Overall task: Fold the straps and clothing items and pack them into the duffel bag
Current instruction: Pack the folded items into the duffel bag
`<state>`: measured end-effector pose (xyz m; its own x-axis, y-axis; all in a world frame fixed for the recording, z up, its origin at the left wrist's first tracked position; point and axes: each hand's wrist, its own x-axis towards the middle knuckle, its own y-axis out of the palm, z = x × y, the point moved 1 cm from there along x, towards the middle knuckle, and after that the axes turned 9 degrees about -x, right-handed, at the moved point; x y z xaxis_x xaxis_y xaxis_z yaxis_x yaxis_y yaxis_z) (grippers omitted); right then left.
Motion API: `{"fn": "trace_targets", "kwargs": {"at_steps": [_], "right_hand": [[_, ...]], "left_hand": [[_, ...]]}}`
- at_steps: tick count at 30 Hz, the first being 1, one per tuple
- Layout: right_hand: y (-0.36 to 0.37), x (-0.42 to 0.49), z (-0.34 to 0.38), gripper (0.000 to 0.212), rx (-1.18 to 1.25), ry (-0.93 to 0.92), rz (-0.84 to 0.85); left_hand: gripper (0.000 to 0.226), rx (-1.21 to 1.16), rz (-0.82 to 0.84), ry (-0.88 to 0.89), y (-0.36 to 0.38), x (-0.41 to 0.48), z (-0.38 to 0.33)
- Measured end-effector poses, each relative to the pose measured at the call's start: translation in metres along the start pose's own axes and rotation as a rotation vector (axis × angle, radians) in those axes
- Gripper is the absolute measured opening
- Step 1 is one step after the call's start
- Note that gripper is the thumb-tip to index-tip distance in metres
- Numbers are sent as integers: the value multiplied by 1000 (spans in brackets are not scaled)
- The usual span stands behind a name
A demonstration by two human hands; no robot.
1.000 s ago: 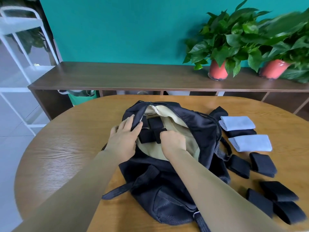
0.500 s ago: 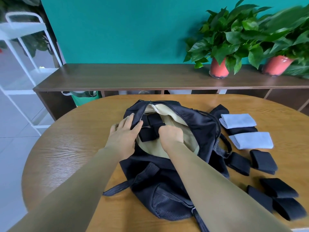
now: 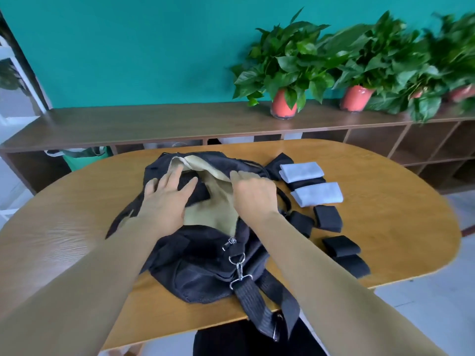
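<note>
duffel bag (image 3: 205, 263): black all over, fine mesh pattern on its end pocket
lining (image 3: 221, 204): plain beige
folded cloths (image 3: 302, 170): pale grey-blue
folded straps (image 3: 327, 218): black
clips (image 3: 237, 268): silver
desk (image 3: 385, 214): honey-brown wood grain
wall (image 3: 128, 47): teal
pots (image 3: 282, 105): coral red
leaves (image 3: 290, 60): green
shelf (image 3: 154, 124): dark brown

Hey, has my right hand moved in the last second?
Yes. The right hand shifted right, from inside the duffel bag to its opening's rim, nearer the pale folded cloth.
</note>
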<state>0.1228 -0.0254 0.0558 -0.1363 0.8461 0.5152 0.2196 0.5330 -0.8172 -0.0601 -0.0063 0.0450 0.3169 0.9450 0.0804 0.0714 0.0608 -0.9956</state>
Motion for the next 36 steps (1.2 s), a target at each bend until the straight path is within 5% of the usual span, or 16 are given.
{"fn": "trace_targets", "kwargs": {"at_steps": [4,6,10,14,18,26,31,36], "right_hand": [[13,-38,-68,50,-44,85,-30],[23,-60,-102,64,-116,123,114],[42,-95,-150,59,-133,203,456],[57,-106,-164,58,-11,215,613],[55,-105,-165,25,14,220,543],[39,-104,-162,23,2,326,455],[17,-98,-149,24,105,486,28],[-21,-63,-69,32,160,212,-363]], "left_hand": [[78,3,4,31,2,2,-32],[78,0,3,38,2,3,-44],[77,20,10,42,-1,9,-65],[76,38,10,32,-4,10,-76],[77,65,17,-2,-6,10,-71],[77,54,31,-85,-7,3,-41],[75,34,33,-165,-11,-6,-9],[78,-6,27,-208,-9,-10,27]]}}
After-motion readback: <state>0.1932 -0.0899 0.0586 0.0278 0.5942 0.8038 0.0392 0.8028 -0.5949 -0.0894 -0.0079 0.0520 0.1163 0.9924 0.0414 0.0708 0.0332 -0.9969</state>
